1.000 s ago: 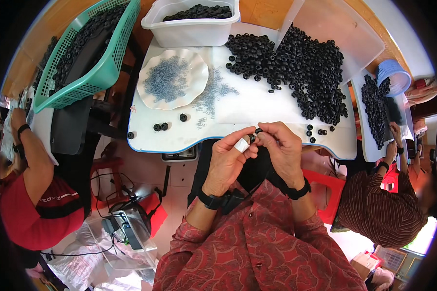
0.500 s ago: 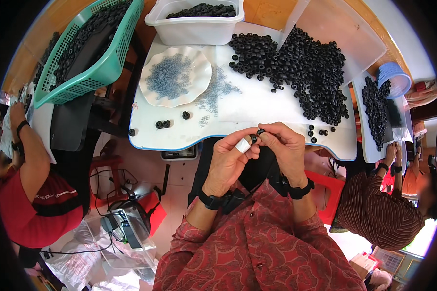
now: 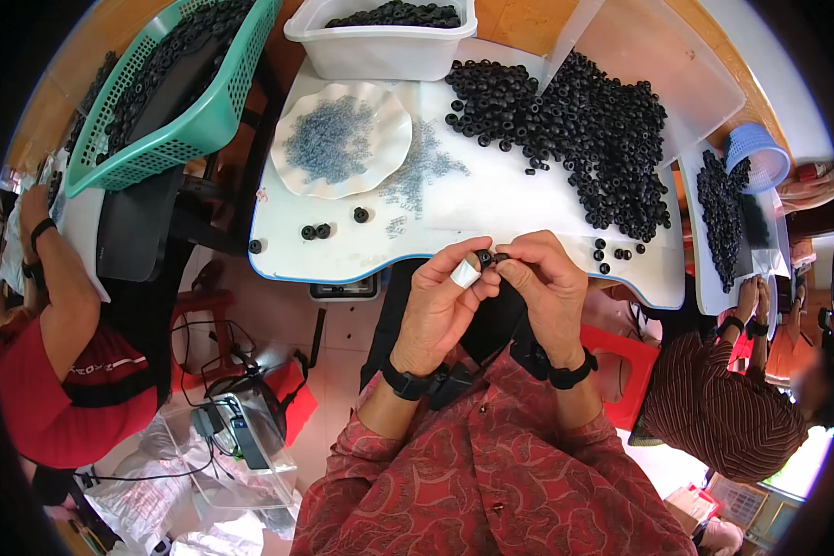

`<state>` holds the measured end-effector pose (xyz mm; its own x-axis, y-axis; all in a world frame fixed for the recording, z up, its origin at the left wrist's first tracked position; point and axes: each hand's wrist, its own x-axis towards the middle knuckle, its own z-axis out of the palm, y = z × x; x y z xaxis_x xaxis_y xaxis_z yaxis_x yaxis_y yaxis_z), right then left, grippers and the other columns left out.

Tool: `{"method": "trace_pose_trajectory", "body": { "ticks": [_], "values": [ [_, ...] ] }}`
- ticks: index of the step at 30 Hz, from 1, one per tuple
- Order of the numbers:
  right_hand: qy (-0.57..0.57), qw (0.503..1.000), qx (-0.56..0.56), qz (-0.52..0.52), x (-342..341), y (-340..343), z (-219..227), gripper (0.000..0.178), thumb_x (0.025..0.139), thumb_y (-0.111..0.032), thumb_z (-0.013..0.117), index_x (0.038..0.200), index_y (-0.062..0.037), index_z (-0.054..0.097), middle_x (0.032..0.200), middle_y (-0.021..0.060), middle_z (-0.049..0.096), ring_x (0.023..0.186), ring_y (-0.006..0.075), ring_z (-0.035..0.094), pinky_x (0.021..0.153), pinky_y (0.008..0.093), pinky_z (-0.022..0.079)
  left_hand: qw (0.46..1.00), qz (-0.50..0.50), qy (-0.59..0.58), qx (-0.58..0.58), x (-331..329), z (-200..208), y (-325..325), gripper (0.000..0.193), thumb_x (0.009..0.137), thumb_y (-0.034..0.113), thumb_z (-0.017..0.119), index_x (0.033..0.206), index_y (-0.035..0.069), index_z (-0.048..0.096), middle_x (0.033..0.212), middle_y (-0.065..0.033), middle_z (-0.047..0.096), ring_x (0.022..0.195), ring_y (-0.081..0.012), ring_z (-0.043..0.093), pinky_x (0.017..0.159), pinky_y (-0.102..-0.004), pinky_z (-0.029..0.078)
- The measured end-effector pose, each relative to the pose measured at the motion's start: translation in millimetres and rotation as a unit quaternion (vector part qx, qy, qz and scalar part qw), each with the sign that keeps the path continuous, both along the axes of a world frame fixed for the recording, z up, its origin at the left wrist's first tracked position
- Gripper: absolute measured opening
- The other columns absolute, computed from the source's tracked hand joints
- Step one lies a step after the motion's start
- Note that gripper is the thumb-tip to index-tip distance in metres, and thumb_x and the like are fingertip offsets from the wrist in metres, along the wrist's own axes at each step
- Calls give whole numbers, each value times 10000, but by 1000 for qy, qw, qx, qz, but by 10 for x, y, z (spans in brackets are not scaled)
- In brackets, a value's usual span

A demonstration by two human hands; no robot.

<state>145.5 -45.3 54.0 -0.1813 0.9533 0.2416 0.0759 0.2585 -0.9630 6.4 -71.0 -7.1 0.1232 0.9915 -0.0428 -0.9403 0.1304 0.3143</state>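
Tbl (image 3: pixel 514 208): white top, near side wavy w/ blue edge (image 3: pixel 343 280). Both hands at mid near edge, fingertips overlapping edge line in view; ht above it can't tell. Open room: white strip btwn the spill of clear bits (image 3: pixel 417 181) on L & blk heap (image 3: pixel 612 153) on R, running back toward white tub (image 3: pixel 380 57). L side bounded by scalloped plate (image 3: pixel 397 139) w/ clear bits in it, + few loose blk pcs (image 3: pixel 322 231) nr front. R side: strays (image 3: pixel 623 255) nr edge, in front of heap; clear panel (image 3: pixel 667 79) stands behind. Red stool (image 3: pixel 621 366) below tbl edge, R of R forearm.

Grip: L hand (image 3: pixel 437 308) has blk pc (image 3: pixel 483 258) pinched, thumb + fingers; white wrap (image 3: pixel 466 272) on one finger. R hand (image 3: pixel 549 285) pinches small dark bit (image 3: pixel 501 259) at thumb & index tips. Pc & bit side by side btwn the two hands, bit to R; joined or just touching, can't tell. Other fingers curled, L palm partly turned up.
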Motion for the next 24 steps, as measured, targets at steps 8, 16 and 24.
{"method": "trace_pose_trajectory", "body": {
  "ticks": [8, 16, 24],
  "values": [
    [-9, 1000, 24, -15, -41, -34, -7, 157, 890, 50, 683, 1044, 30, 705, 1006, 64, 615, 864, 118, 629, 752, 230, 512, 999, 14, 28, 10, 11, 29, -7, 289, 983, 45, 601, 1262, -30, 625, 1009, -58, 654, 871, -154, 673, 815, -287, 574],
    [1, 1000, 21, -9, -51, -46, -7, 153, 890, 71, 670, 1038, 42, 698, 1009, 70, 612, 816, 115, 641, 713, 227, 529, 998, 25, 59, 7, 20, 50, -18, 276, 984, 42, 601, 1249, -26, 634, 992, -48, 652, 853, -144, 663, 796, -278, 562],
    [-43, 998, 52, -21, -47, -49, -29, 151, 885, 75, 673, 1031, 42, 693, 996, 80, 628, 824, 128, 661, 712, 231, 539, 994, 37, 99, -3, 17, 83, -39, 278, 979, 43, 611, 1248, -22, 640, 989, -39, 641, 854, -138, 656, 793, -273, 553]
  ]
}}
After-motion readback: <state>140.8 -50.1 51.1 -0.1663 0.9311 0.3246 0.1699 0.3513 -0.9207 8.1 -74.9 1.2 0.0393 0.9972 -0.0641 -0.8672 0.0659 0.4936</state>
